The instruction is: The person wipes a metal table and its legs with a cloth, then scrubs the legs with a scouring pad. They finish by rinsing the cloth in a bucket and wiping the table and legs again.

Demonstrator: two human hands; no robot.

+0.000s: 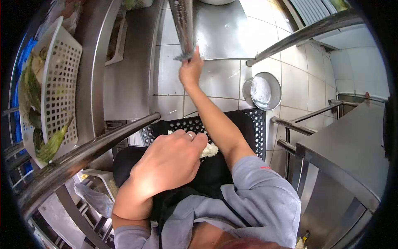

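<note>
Low in front of my body, my left hand [170,159] is closed with fingers curled down, a ring on one of them. A white, crumbly lump [209,150] sticks out past its fingertips, and the hand covers the rest of it. My right arm reaches far forward, where my right hand [191,69] is closed at the near end of a long, narrow metal piece [183,27] with a dotted surface and a ragged lower edge. I cannot tell what kind of tool this piece is.
A round metal pot [244,92] stands on the tiled floor at right. White perforated basket [61,89] with leafy greens sits at left, behind a metal rail [89,153]. Black mat with holes [260,133] lies under my legs. A steel table [348,141] is at right.
</note>
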